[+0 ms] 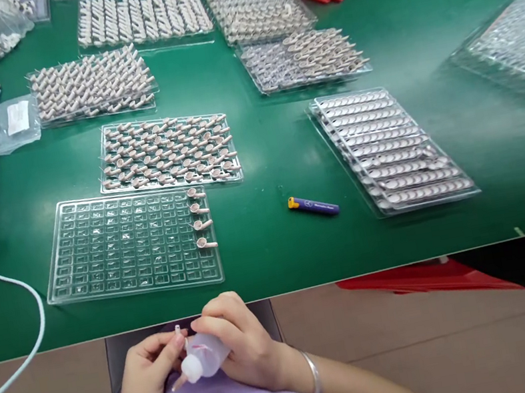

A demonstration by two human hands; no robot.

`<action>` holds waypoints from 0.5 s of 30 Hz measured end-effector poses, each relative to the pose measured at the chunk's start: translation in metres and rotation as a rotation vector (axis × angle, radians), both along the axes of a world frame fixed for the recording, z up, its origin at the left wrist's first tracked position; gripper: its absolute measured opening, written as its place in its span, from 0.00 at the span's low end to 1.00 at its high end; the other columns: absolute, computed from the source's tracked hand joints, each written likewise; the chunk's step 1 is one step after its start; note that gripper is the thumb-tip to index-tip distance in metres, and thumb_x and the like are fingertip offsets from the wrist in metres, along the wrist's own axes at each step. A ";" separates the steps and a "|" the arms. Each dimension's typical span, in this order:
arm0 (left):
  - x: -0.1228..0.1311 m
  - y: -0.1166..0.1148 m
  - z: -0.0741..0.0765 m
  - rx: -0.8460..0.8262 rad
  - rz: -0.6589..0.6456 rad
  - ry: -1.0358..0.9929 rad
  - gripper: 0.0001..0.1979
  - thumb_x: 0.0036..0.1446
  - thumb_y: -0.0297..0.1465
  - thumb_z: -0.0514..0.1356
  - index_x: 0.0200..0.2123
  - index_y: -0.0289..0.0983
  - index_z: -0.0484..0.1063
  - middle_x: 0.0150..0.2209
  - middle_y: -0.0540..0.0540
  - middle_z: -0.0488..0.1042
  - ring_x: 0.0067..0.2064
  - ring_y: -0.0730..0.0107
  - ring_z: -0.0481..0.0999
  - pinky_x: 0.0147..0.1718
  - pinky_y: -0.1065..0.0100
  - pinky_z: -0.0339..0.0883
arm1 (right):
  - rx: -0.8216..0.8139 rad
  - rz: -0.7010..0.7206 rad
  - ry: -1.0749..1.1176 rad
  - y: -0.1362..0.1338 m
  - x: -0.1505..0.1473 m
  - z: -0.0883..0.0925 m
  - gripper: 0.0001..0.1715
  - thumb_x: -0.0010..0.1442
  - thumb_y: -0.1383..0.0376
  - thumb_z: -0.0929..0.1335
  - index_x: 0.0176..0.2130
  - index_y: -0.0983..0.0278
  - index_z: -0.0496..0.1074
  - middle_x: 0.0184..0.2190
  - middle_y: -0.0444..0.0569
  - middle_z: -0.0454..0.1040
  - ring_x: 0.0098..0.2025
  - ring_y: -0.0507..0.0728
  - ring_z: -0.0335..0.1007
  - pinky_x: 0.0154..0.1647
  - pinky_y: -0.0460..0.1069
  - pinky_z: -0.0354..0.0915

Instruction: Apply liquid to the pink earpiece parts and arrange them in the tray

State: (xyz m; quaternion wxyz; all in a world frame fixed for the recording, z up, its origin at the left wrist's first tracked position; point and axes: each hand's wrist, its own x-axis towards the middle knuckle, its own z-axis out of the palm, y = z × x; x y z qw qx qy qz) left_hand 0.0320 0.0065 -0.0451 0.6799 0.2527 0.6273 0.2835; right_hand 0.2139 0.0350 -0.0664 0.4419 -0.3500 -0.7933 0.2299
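Over my lap, just below the table edge, my right hand [251, 344] is wrapped round a small translucent squeeze bottle [209, 353], its white cap tilted down to the left. My left hand [144, 373] pinches a small white stemmed piece [178, 331], which looks like an earbud shell, close beside the bottle. Fingers hide most of that piece. On the table in front lies a clear pocketed tray [121, 290] with several pale earbud-like pieces [202, 225] along its right side. Behind it, another tray is filled with similar pieces [165, 149].
A purple lighter [313, 206] lies right of the near tray. Farther right stands a stack of clear trays holding rows of round white parts [396, 146]. More filled trays [93, 84] are at the back. A white cable [39, 344] curves over the left table edge. A red stool [420, 284] is below.
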 end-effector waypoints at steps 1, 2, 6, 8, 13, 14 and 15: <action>0.000 0.001 -0.002 -0.020 -0.005 -0.008 0.23 0.44 0.51 0.68 0.27 0.34 0.80 0.23 0.47 0.75 0.22 0.74 0.67 0.20 0.73 0.63 | 0.017 -0.008 -0.015 0.001 0.000 0.000 0.12 0.61 0.74 0.65 0.45 0.65 0.69 0.33 0.50 0.70 0.32 0.55 0.67 0.33 0.52 0.66; 0.001 0.001 -0.004 -0.029 -0.011 -0.013 0.23 0.44 0.51 0.67 0.27 0.34 0.80 0.23 0.47 0.75 0.22 0.74 0.66 0.20 0.73 0.62 | 0.029 -0.013 -0.024 0.002 0.000 0.000 0.12 0.61 0.74 0.65 0.45 0.65 0.69 0.33 0.50 0.70 0.32 0.55 0.67 0.32 0.52 0.66; 0.005 0.005 -0.002 -0.040 0.022 -0.019 0.24 0.42 0.51 0.68 0.25 0.33 0.79 0.22 0.46 0.74 0.22 0.74 0.65 0.19 0.73 0.60 | 0.044 -0.037 -0.028 0.003 -0.001 0.001 0.11 0.62 0.73 0.64 0.45 0.64 0.68 0.32 0.50 0.70 0.31 0.55 0.66 0.32 0.51 0.65; 0.008 0.007 0.001 -0.049 0.057 -0.014 0.25 0.39 0.52 0.69 0.25 0.33 0.80 0.22 0.46 0.73 0.22 0.74 0.65 0.18 0.73 0.59 | 0.038 -0.047 -0.020 0.002 -0.002 0.000 0.11 0.62 0.73 0.64 0.45 0.64 0.68 0.33 0.50 0.70 0.31 0.55 0.66 0.32 0.51 0.65; 0.011 0.007 0.001 -0.023 0.070 -0.004 0.24 0.38 0.51 0.69 0.24 0.34 0.80 0.20 0.47 0.71 0.21 0.74 0.63 0.16 0.73 0.58 | 0.013 -0.030 -0.025 0.001 -0.002 -0.002 0.12 0.61 0.74 0.66 0.45 0.64 0.68 0.33 0.50 0.70 0.32 0.56 0.66 0.33 0.52 0.66; 0.010 0.006 -0.001 -0.014 0.063 -0.004 0.24 0.40 0.51 0.69 0.25 0.34 0.80 0.20 0.47 0.71 0.21 0.74 0.63 0.17 0.73 0.59 | 0.012 -0.028 -0.026 0.001 -0.002 -0.002 0.12 0.61 0.74 0.66 0.45 0.64 0.68 0.33 0.50 0.70 0.32 0.56 0.66 0.33 0.52 0.66; 0.009 0.005 -0.003 -0.007 0.052 -0.002 0.23 0.41 0.51 0.69 0.26 0.34 0.80 0.20 0.47 0.71 0.21 0.74 0.64 0.17 0.73 0.59 | 0.013 -0.027 -0.026 0.002 -0.002 -0.001 0.12 0.61 0.74 0.66 0.45 0.64 0.68 0.33 0.50 0.70 0.32 0.56 0.66 0.33 0.52 0.66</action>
